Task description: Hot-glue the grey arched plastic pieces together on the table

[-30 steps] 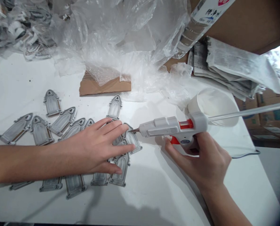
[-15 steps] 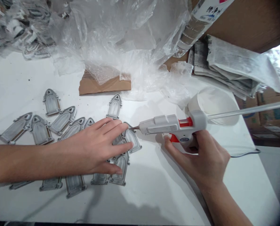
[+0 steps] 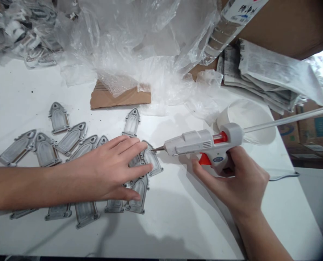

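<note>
My left hand lies flat with its fingers spread over a cluster of grey arch-shaped pieces, touching them. One such piece sits just past my fingertips, and another lies apart at the upper left. My right hand grips a white and orange hot glue gun. Its metal nozzle points left, very close to the piece by my fingertips, though contact is hard to judge. A long glue stick runs out of the gun's back. Several pieces are partly hidden under my left hand and forearm.
The pieces lie on a white table with a cord at its right edge. A white plastic bowl stands behind the gun. Crumpled plastic film, a cardboard scrap, folded newspaper and cardboard boxes lie beyond.
The back of the glue gun has risen, tilting the glue stick up more steeply. My left hand has barely moved, and the pieces stay in place.
</note>
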Available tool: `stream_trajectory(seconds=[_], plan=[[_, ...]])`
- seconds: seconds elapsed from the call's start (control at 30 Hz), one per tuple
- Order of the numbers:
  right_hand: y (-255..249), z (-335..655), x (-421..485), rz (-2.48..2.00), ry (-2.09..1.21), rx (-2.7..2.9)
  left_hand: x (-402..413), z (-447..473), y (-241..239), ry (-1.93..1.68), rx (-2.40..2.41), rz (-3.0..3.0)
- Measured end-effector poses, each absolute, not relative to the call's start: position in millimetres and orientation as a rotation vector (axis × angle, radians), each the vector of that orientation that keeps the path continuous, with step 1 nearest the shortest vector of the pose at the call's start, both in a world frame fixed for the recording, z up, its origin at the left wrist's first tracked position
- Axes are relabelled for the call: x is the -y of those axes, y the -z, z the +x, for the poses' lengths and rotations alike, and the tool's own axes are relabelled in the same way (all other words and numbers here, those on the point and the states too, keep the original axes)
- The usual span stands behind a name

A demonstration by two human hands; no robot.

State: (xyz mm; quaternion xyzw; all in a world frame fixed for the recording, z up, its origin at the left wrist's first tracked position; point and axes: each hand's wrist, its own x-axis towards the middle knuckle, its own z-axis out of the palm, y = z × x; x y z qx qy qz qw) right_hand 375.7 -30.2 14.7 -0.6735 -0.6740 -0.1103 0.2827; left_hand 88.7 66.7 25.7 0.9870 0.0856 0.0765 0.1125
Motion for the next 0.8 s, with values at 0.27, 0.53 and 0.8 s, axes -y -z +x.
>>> stream_trajectory(seconds=[0.27,0.53,0.8], plan=[[-21,382,32,-1.749,0.274,1.875,-70,91,-29,-0.265,-0.216,2.907],[-27,388,33,-1.756,0.322,1.891,-69,88,-26,-0.217,-0.241,2.944],[-24,388,34,-1.766,0.311,1.910,-68,90,-26,-0.239,-0.248,2.965]])
